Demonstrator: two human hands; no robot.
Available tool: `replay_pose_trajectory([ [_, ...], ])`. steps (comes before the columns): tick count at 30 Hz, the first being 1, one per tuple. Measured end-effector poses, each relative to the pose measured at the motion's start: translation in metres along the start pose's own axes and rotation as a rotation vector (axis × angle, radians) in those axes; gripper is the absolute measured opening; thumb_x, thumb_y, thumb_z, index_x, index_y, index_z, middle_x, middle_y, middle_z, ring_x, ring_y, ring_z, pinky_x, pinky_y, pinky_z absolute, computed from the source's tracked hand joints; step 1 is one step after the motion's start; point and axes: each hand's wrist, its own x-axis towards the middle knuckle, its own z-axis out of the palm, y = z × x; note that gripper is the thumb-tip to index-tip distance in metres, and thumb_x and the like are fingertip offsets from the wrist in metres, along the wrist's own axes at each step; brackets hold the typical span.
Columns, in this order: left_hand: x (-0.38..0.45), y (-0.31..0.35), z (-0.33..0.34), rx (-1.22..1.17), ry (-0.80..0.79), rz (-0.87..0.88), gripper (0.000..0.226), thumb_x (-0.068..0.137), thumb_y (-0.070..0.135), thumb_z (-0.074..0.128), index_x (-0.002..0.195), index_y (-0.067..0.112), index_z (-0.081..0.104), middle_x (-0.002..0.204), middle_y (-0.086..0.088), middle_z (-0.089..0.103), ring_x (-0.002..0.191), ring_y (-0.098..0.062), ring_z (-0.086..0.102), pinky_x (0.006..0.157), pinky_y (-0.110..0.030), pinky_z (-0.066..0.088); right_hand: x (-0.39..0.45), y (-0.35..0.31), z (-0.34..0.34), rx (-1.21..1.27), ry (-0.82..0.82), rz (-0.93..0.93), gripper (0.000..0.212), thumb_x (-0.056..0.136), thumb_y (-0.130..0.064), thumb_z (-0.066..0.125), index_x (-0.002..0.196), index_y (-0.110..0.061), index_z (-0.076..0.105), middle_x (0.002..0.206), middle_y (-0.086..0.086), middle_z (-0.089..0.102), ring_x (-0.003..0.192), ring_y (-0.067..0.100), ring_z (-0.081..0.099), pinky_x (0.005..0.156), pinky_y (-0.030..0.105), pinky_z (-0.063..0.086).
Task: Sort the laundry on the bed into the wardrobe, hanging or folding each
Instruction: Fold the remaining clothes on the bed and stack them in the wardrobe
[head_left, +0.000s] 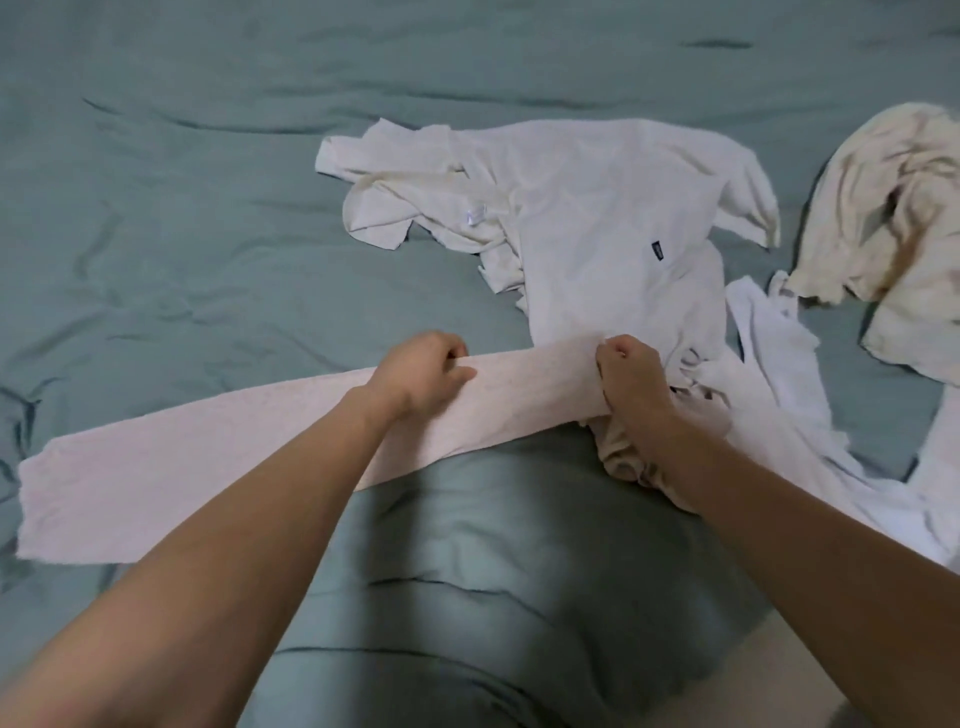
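Both hands pinch the pale pink garment (208, 467) along its far edge, left hand (423, 371) and right hand (631, 382) apart, likely pulling it flat on the bed (208, 182) for folding; white shirts (597, 218) wait beyond.

A long cloth strip (208, 462) lies on the bed (182, 208), shirts (597, 218) behind it.

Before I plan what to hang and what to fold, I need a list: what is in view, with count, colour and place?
bed sheet: one, grey-green, under everything.
pink cloth: one, pale pink, long strip from lower left to centre, held by both hands.
white shirt: one, white with small dark label, centre, lying spread.
cream garment: one, cream, crumpled, right edge.
white cloth: one, white, right of centre.
tan cloth: one, tan, bunched under right wrist.
left hand: grips pink cloth.
right hand: grips pink cloth.
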Motion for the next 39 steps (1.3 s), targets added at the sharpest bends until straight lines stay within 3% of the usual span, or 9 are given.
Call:
replay_pose_trajectory([
  [3,0.006,-0.002,0.001,0.008,0.016,-0.036,0.012,0.091,0.027,0.060,0.082,0.020,0.057,0.081,0.001,0.060,0.085,-0.027,0.059,0.075,-0.035,0.047,0.007,0.005,0.005,0.010,-0.131,0.082,0.040,0.096,-0.045,0.046,0.066,-0.018,0.045,0.065,0.002,0.049,0.063,0.020,0.048,0.072,0.033,0.044],
  [8,0.008,-0.001,0.003,0.085,0.114,-0.075,0.011,0.092,0.027,0.058,0.085,0.019,0.061,0.097,-0.002,0.064,0.093,-0.026,0.059,0.078,-0.035,0.047,-0.001,0.023,0.009,-0.322,-0.152,-0.066,0.023,0.088,-0.017,0.060,0.069,-0.005,0.054,0.066,0.013,0.060,0.062,0.027,0.057,0.070,0.040,0.051],
  [14,0.007,-0.006,0.004,0.059,0.093,-0.058,0.010,0.086,0.027,0.066,0.083,0.018,0.064,0.109,-0.001,0.054,0.100,-0.020,0.055,0.082,-0.037,0.050,-0.006,0.034,0.021,-0.273,-0.010,-0.198,0.022,0.095,-0.025,0.055,0.091,-0.008,0.069,0.111,0.004,0.046,0.095,0.018,0.049,0.091,0.033,0.042],
  [17,0.010,-0.005,0.003,0.054,0.113,-0.077,0.009,0.088,0.025,0.063,0.082,0.018,0.062,0.099,0.000,0.058,0.094,-0.021,0.056,0.078,-0.034,0.049,0.004,0.027,0.025,-0.174,-0.043,-0.154,0.039,0.098,-0.022,0.049,0.059,-0.015,0.050,0.079,0.003,0.048,0.071,0.017,0.044,0.069,0.027,0.037],
  [20,0.014,-0.003,0.000,0.027,0.079,-0.113,0.010,0.089,0.024,0.061,0.080,0.019,0.060,0.089,0.001,0.064,0.089,-0.023,0.059,0.076,-0.035,0.050,0.013,0.022,0.026,-0.203,-0.048,-0.122,0.041,0.096,-0.016,0.050,0.056,-0.007,0.049,0.055,0.002,0.043,0.056,0.016,0.039,0.048,0.017,0.032],
  [26,0.016,-0.005,-0.001,-0.102,0.069,-0.085,0.009,0.091,0.017,0.059,0.083,0.013,0.059,0.082,-0.003,0.065,0.080,-0.024,0.059,0.074,-0.034,0.048,0.016,0.022,0.026,-0.189,-0.007,-0.031,0.023,0.091,-0.020,0.060,0.087,-0.002,0.074,0.073,0.005,0.064,0.072,0.021,0.059,0.065,0.025,0.037],
  [31,0.016,-0.001,-0.004,-0.246,-0.075,-0.042,0.009,0.088,0.021,0.064,0.085,0.014,0.061,0.083,-0.001,0.064,0.072,-0.015,0.053,0.068,-0.026,0.043,0.016,0.017,0.020,-0.083,0.039,-0.119,0.020,0.084,-0.021,0.069,0.081,-0.002,0.075,0.082,0.016,0.072,0.081,0.031,0.066,0.076,0.041,0.053],
  [36,0.031,0.013,0.001,-0.230,-0.182,-0.005,0.019,0.083,0.034,0.073,0.083,0.019,0.062,0.075,0.005,0.058,0.069,-0.011,0.049,0.065,-0.022,0.038,0.018,0.020,0.017,-0.069,-0.117,-0.105,0.040,0.090,-0.021,0.064,0.066,0.010,0.062,0.065,0.008,0.051,0.058,0.014,0.044,0.054,0.020,0.037],
  [39,0.038,0.019,0.003,-0.234,-0.178,-0.012,0.013,0.084,0.027,0.073,0.081,0.021,0.063,0.073,0.006,0.057,0.068,-0.010,0.049,0.065,-0.021,0.038,0.017,0.022,0.025,-0.127,-0.103,-0.088,0.050,0.095,-0.018,0.055,0.047,-0.013,0.045,0.051,-0.005,0.042,0.048,0.007,0.035,0.046,0.014,0.031],
])
